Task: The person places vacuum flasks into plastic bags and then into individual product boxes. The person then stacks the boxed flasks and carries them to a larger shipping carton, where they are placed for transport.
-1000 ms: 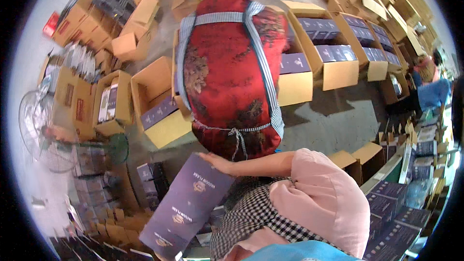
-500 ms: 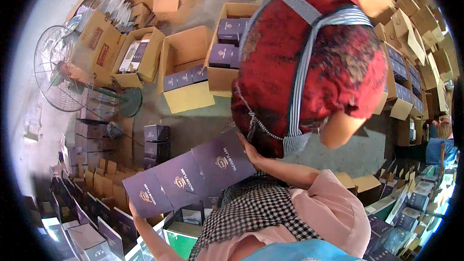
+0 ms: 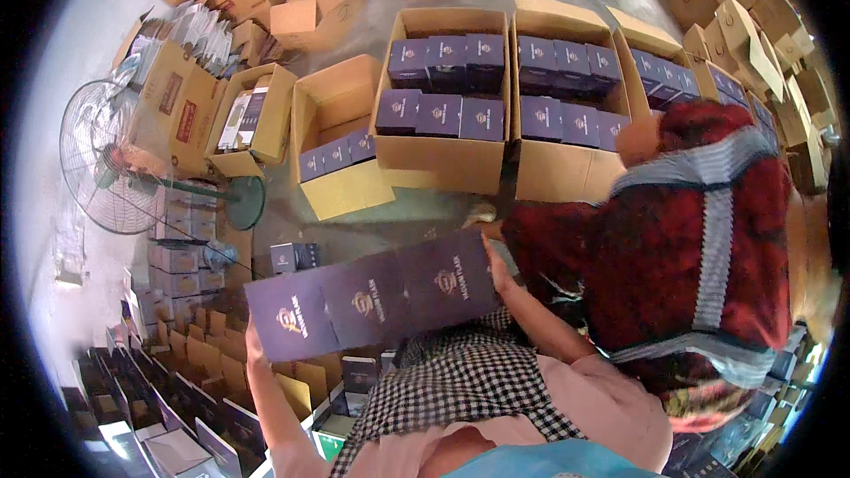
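Three dark purple flask boxes (image 3: pixel 364 303) are pressed side by side in a row between my hands, held up in front of my checked apron. My left hand (image 3: pixel 255 345) grips the left end of the row, its fingers mostly behind the box. At the right end my right hand (image 3: pixel 498 267) presses against the outer side. Beyond the row stands an open carton (image 3: pixel 345 193) with a few purple boxes along its near side.
Further right, two cartons (image 3: pixel 443 159) (image 3: pixel 567 179) hold rows of purple boxes. A person in a red patterned top (image 3: pixel 691 239) bends over at my right. A green standing fan (image 3: pixel 243 202) is at the left. Another purple box (image 3: pixel 292 257) sits behind the held row.
The row of boxes has shifted right and turned more level in my hands. The person in red has moved right and bent down, uncovering the filled cartons.
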Action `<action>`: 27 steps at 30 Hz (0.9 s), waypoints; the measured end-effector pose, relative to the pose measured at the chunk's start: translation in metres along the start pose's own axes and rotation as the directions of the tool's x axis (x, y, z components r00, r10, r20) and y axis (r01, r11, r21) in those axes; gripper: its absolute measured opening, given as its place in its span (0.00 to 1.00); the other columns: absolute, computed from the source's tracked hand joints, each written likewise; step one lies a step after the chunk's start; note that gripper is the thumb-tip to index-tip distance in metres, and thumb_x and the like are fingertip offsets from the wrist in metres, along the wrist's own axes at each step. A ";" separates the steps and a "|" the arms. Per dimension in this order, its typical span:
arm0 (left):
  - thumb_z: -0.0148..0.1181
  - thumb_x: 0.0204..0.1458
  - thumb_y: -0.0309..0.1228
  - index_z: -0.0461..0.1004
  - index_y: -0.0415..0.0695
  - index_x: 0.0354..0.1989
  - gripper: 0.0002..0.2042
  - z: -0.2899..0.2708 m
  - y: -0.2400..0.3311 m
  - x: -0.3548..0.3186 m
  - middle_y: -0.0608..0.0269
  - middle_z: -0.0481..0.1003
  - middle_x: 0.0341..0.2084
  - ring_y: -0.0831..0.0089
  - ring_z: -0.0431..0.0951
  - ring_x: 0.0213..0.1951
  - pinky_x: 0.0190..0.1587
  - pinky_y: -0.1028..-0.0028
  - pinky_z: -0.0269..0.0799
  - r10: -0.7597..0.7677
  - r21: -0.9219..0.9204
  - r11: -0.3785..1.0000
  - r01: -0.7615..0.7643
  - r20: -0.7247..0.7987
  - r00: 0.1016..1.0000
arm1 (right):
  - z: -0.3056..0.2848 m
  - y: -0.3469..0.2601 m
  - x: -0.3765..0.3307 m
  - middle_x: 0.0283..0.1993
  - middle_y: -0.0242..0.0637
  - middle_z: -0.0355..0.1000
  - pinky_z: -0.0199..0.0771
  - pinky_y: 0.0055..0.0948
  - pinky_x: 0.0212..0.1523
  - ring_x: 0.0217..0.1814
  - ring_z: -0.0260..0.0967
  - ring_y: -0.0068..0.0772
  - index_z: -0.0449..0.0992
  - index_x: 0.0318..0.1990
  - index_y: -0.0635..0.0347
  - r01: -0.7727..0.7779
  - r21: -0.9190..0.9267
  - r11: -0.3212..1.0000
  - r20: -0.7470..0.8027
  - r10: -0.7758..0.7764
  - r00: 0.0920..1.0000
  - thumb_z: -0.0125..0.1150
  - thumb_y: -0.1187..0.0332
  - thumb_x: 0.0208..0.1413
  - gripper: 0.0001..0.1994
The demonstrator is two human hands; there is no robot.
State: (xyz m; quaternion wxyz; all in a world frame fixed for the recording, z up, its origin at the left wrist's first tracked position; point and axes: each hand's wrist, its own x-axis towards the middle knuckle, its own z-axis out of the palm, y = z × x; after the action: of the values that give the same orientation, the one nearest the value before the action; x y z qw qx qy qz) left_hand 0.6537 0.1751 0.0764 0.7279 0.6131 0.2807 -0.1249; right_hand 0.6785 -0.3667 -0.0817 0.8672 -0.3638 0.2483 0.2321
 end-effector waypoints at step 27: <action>0.46 0.64 0.45 0.69 0.42 0.58 0.22 0.427 0.224 0.675 0.59 0.75 0.49 0.64 0.76 0.49 0.52 0.62 0.74 0.121 -0.134 0.988 -0.070 0.419 0.900 | 0.013 -0.476 0.318 0.62 0.33 0.64 0.60 0.31 0.64 0.63 0.61 0.29 0.59 0.68 0.60 0.673 -0.224 0.705 -0.240 -0.709 0.663 0.41 0.48 0.68 0.30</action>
State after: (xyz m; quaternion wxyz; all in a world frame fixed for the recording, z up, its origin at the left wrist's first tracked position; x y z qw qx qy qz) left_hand 1.4282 -0.0777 -0.0801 0.8111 0.5407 0.0912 -0.2033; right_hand 1.2042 -0.5854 -0.0186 0.8174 -0.5121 0.2095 -0.1603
